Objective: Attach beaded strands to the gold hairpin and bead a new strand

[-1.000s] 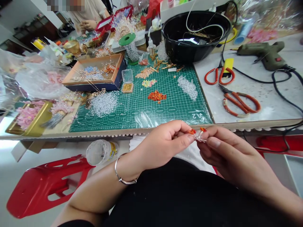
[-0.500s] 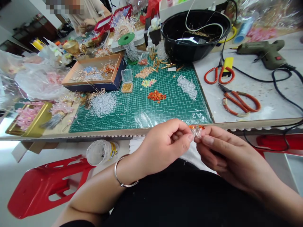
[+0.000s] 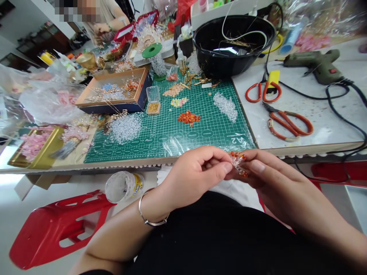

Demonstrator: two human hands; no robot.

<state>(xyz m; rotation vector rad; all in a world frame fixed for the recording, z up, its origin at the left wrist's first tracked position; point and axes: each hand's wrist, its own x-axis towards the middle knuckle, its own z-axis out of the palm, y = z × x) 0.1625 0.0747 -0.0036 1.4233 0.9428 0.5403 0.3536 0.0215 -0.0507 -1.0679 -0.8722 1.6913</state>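
Just in front of the table edge, a small cluster of clear and orange beads point(image 3: 237, 159) is held between my two hands. My left hand point(image 3: 195, 173) pinches its left side with thumb and forefinger, the other fingers curled. From the right, my right hand point(image 3: 276, 177) closes its fingertips on the same cluster; its lower fingers are partly hidden. Beyond them, on the green cutting mat point(image 3: 160, 139), lie a pile of orange beads point(image 3: 188, 118), a pile of clear beads point(image 3: 225, 107) and a larger pale-blue bead pile point(image 3: 124, 127).
Right of the mat lie red-handled pliers point(image 3: 291, 124), red-handled scissors point(image 3: 263, 91) and a glue gun point(image 3: 315, 65) with its cable. A black basin point(image 3: 229, 61) and an open box point(image 3: 114, 101) stand behind. Below left is a red stool point(image 3: 43, 233). Another person point(image 3: 110, 19) sits far left.
The bead cluster has turned in my fingers, so an orange bead now shows at its lower end. My right fingers have shifted and straightened around it. The view has moved slightly.
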